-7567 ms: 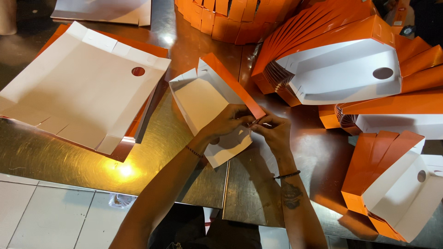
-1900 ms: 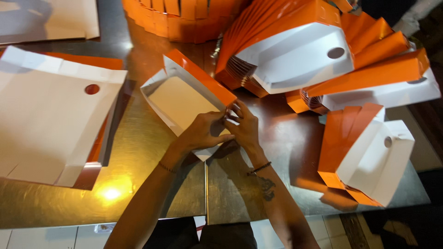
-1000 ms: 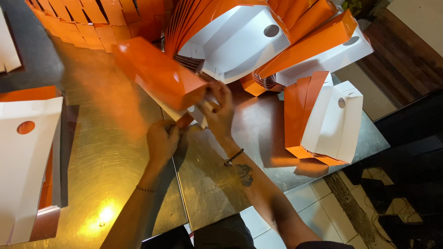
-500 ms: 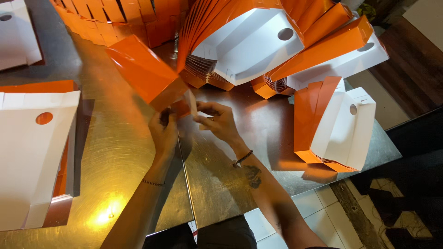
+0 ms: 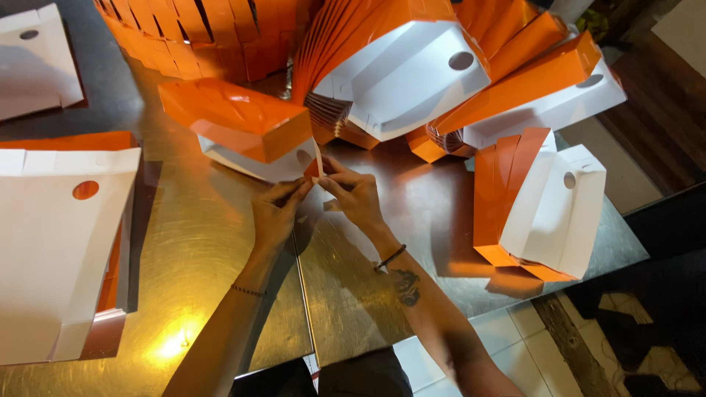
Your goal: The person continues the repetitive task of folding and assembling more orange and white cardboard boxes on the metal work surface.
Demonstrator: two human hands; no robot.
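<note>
While resting on the metal table [image 5: 206, 242], both hands [image 5: 316, 202] pinch the orange carton's [image 5: 243, 125] flap.

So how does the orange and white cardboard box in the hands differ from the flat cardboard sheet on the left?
The orange and white cardboard box is folded into a tray shape; the flat cardboard sheet lies unfolded on the metal table. The box shows mostly its orange side, the sheet its white side. The left hand and right hand pinch the box's corner; nothing touches the sheet. Both have a round hole.
</note>
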